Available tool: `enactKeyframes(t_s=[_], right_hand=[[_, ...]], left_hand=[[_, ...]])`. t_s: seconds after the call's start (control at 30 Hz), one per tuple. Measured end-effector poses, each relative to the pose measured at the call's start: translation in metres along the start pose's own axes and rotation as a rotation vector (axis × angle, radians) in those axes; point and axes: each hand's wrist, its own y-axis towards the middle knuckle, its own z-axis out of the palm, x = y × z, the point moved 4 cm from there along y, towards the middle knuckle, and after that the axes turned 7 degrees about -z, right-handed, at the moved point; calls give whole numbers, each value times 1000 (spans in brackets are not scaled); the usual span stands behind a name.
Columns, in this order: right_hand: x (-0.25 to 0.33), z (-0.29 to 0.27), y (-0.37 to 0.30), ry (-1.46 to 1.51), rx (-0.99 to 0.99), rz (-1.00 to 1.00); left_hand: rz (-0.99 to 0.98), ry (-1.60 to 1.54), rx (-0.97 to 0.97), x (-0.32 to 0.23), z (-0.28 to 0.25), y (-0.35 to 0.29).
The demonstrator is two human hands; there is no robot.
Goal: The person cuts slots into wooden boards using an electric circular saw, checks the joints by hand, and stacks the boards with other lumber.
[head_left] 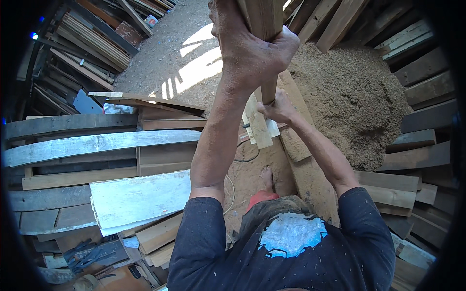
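A long wooden beam [262,19] rises steeply in front of me, its upper end running out past the top of the picture. High on the beam, my left hand [252,54] is closed around it, thumb on the right side. Lower down, my right hand [278,108] grips the same piece, its fingers partly hidden. Under the right hand a short pale plank [258,126] lies near the ground, beside a wide sawdust-covered board [295,146]. Where the beam's lower end rests cannot be made out.
A large sawdust heap [352,92] lies at the right, bordered by stacked timber [429,89]. Left of me are piled boards [107,140] and a whitish panel [141,196]. My bare foot [267,178] stands on dusty ground near a dark cable [248,159].
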Motion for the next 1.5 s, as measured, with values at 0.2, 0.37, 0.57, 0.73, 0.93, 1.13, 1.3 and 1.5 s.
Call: enactKeyframes(t_s=[0.2,0.37,0.57,0.73,0.93,1.13,1.3,1.5], right_hand=[[-5,5,18,-75,-58,-9],[-12,6,35,-73,-23,40],[-20,11,57,-61,-49,36],[-20,7,74,-87,-56,44],[-34,15,105,-104,-70,37],[-39,15,137,-85,-135,-28],[-26,10,164,-56,-88,-115],[61,-29,116,186,-472,-524]], left_hand=[[98,52,-77,14,-10,13],[0,49,-90,21,-12,22],[232,127,-86,37,-20,43],[18,66,-88,42,-23,51],[233,236,-114,54,-32,68],[231,230,-79,74,-30,75],[483,205,76,49,-22,82],[953,693,-141,-48,13,92]])
